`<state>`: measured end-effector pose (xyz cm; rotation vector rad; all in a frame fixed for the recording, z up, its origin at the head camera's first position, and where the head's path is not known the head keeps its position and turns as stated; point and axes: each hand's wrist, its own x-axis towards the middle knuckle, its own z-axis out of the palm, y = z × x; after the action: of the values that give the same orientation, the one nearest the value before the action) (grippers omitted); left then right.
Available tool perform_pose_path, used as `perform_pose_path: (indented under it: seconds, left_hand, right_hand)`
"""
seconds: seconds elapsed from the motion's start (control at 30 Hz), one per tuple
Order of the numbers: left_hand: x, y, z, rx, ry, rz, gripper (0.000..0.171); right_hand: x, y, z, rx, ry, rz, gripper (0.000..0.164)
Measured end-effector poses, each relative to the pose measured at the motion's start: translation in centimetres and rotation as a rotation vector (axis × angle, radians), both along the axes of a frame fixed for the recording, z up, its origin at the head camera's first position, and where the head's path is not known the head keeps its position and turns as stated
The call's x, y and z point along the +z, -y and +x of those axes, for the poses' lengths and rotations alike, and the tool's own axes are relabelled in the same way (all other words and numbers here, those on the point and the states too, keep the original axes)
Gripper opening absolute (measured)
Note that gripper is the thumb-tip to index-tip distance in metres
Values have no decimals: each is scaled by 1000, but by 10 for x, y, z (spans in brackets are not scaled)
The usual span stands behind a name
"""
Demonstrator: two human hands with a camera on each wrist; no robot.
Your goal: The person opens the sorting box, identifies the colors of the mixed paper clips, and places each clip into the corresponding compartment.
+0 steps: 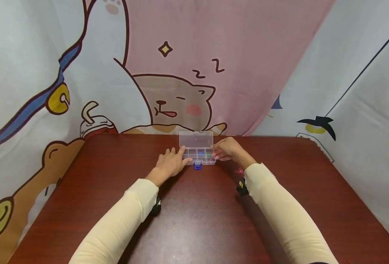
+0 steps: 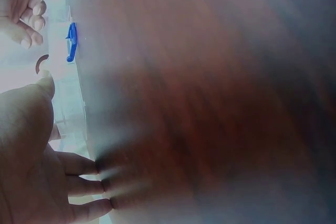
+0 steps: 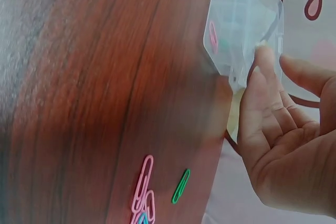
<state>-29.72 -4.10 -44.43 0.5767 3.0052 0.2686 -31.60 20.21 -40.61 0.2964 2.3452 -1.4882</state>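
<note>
A clear plastic compartment box (image 1: 191,161) stands on the table with its lid (image 1: 196,139) raised at the back and a blue latch (image 1: 197,166) at its front. Blue paper clips (image 1: 200,153) and a pink paper clip (image 3: 213,36) lie inside. My left hand (image 1: 170,163) rests at the box's left end, fingers spread, some tips touching the table, thumb along the front. At the right end is my right hand (image 1: 229,149); its fingertips reach the box and lid edge (image 3: 281,40), thumb and forefinger apart. I see nothing between them.
On the brown table (image 1: 194,220), pink paper clips (image 3: 143,184) and a green paper clip (image 3: 181,186) lie right of the box, by the right forearm. A printed cloth (image 1: 247,55) hangs directly behind the table's far edge.
</note>
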Motion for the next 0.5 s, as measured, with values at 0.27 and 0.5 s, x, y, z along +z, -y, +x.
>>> perform_pose_path:
  seconds: [0.27,0.5]
  left_hand:
    - [1,-1,1,-13,4,14,67]
    - [1,0,1,-7,1,1,68]
  right_hand:
    - [5,-18,10,-13,-7,13,37]
    - [-1,-47,18,-52,14,7,41]
